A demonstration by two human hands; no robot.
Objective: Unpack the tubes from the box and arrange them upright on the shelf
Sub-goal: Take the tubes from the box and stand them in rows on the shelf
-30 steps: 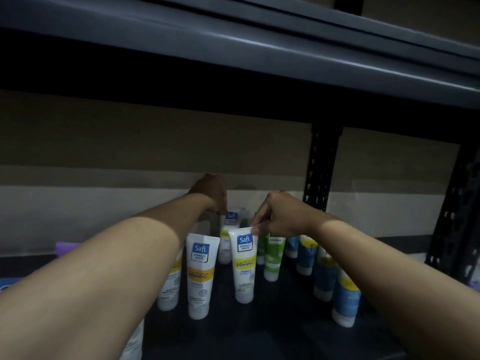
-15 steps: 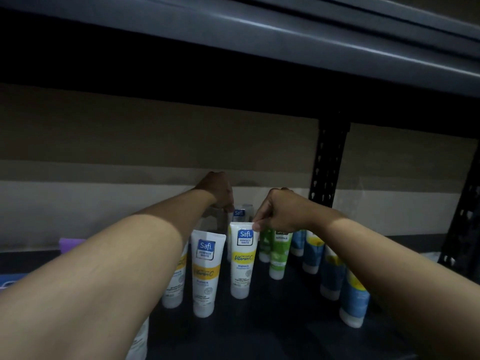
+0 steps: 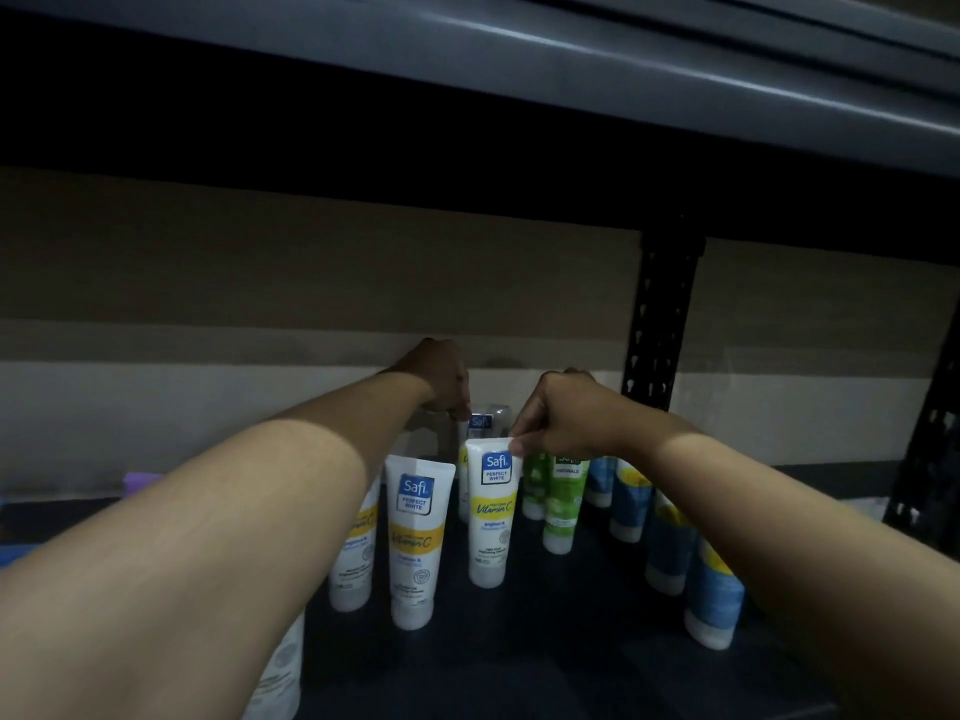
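Several tubes stand upright, cap down, on the dark shelf (image 3: 545,646). My right hand (image 3: 558,420) pinches the top edge of a white-and-yellow Safi tube (image 3: 491,517) in the middle row. My left hand (image 3: 441,376) reaches deeper and holds the top of a white tube at the back (image 3: 480,423), mostly hidden behind the front ones. Another white-and-yellow tube (image 3: 415,543) stands nearer, just left. Green tubes (image 3: 563,504) and blue tubes (image 3: 670,543) line up to the right under my right forearm.
The upper shelf board (image 3: 519,59) hangs low overhead. A black perforated upright post (image 3: 660,330) stands at the back right, another at the far right edge (image 3: 930,449). A purple object (image 3: 140,479) lies at the back left.
The right hand shifted the pinched white-and-yellow tube slightly back and upright; the left hand stayed on the rear tube. The view tilted a little.
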